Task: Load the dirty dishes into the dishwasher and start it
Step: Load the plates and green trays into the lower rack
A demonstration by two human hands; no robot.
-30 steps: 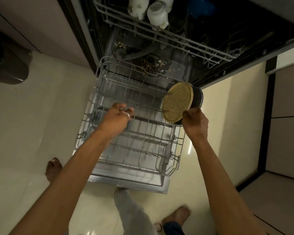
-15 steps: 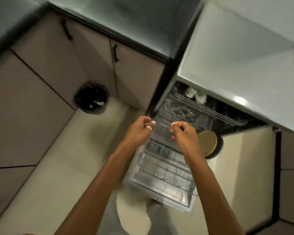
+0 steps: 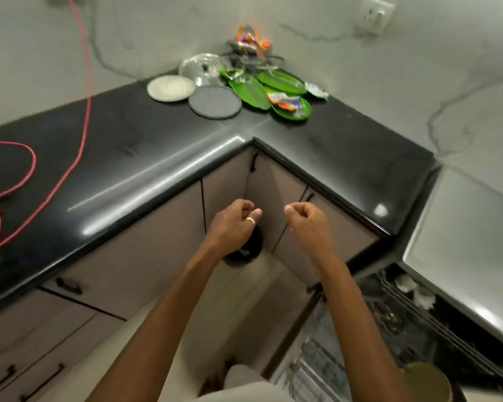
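Dirty dishes lie in the corner of the black countertop (image 3: pixel 146 158): a white plate (image 3: pixel 171 88), a grey plate (image 3: pixel 215 102), a glass lid (image 3: pixel 201 68) and green leaf-shaped plates (image 3: pixel 282 82) with wrappers on them. My left hand (image 3: pixel 232 224) and my right hand (image 3: pixel 308 224) hover side by side in front of the corner cabinets, fingers loosely curled, holding nothing. The open dishwasher (image 3: pixel 403 329) is at the lower right, its lower rack (image 3: pixel 311 369) pulled out. A tan plate (image 3: pixel 428 382) stands at the rack's right edge.
A red cable (image 3: pixel 79 117) runs across the counter's left part and up the wall. A black bin (image 3: pixel 245 250) sits on the floor in the corner, partly behind my left hand. A wall socket (image 3: pixel 377 13) is at the top right. Cabinet handles line the lower left.
My right hand let go of the tan plate in the lower rack. Both hands lifted away from the rack, and my view swung up from the dishwasher to the counter corner.
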